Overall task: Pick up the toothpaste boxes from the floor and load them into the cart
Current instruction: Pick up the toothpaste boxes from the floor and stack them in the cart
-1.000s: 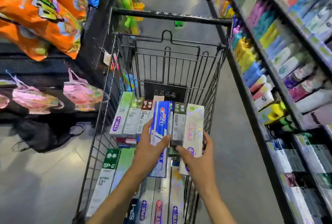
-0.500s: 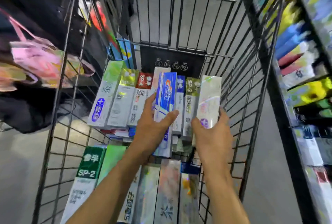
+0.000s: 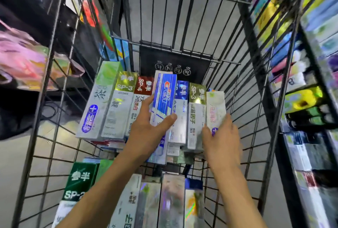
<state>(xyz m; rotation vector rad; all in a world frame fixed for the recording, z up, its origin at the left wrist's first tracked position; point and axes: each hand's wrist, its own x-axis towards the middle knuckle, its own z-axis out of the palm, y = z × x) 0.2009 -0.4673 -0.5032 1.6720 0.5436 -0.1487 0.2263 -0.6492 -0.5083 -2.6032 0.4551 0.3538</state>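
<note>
Since a second ago both hands have been lowered deeper into the cart (image 3: 236, 48). Blue toothpaste box (image 3: 164, 97) is gripped by the left hand (image 3: 148, 132); pale box (image 3: 215, 110) pinched by the right hand (image 3: 222, 136). Placing step judged underway: boxes are to be set among the far row, then released.

Boxes (image 3: 117, 103) in cart (image 3: 184, 17); shelf (image 3: 311, 81) right, bags (image 3: 27, 63) prob. left.

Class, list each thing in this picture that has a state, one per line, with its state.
Left hand: grips the blue box.
Blue box: held, tilted above the row.
Right hand: holds the white box.
White box: held at the row's right end.
Cart: partly loaded with boxes.
</note>
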